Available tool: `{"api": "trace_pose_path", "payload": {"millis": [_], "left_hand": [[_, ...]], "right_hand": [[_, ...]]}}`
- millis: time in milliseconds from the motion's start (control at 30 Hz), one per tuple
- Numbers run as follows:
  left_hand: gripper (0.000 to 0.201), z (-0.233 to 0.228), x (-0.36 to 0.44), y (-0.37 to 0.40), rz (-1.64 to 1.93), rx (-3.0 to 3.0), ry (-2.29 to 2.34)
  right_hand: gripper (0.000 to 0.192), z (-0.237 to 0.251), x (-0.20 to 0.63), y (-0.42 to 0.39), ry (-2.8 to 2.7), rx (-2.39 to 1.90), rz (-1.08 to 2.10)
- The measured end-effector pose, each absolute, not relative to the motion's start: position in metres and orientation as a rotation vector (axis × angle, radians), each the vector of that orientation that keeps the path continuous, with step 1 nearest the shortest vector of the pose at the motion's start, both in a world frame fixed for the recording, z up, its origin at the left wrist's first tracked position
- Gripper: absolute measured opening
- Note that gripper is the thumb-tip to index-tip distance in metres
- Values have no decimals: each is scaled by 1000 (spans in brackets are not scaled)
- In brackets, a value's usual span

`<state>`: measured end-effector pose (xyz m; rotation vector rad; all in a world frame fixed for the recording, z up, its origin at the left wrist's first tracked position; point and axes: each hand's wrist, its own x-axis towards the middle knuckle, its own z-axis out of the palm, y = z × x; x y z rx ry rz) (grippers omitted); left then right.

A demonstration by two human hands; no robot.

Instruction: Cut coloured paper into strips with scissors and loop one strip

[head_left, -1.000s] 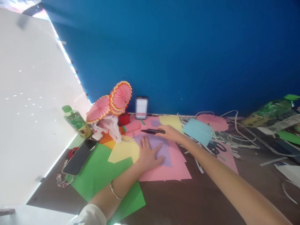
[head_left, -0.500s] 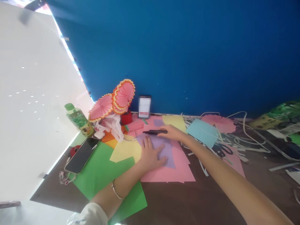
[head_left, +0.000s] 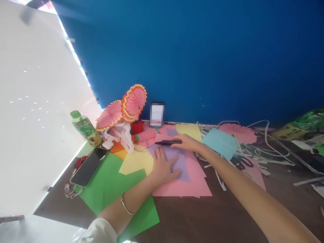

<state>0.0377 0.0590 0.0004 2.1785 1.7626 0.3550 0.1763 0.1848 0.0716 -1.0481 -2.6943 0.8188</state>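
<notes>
- Pressing on the purple paper (head_left: 184, 171) with the left hand (head_left: 163, 168), with fingers spread apart, out from the back edge of the worktop (head_left: 182, 219).
- Gripping a slim black tool (head_left: 165, 142) in the right hand (head_left: 186, 142), with fingers clamped on it, just beyond the left fingertips, nearer the back edge.
- Overlapping pink sheets (head_left: 186, 189) with the purple paper.
- Showing a dark phone (head_left: 88, 167) by the left edge, near a green-capped bottle (head_left: 87, 130) toward the back left corner.

slim black tool (head_left: 165, 142) | crosswise, over purple sheet (head_left: 182, 162) | sheet lying flat
</notes>
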Motion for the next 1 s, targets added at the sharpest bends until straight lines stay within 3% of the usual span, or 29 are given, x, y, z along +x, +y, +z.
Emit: {"api": "trace_pose_path", "payload": {"millis": [1000], "left_hand": [[67, -1, 38, 59, 370, 2177, 1763]], "right_hand": [[40, 70, 177, 188, -2696, -1111, 813]]}}
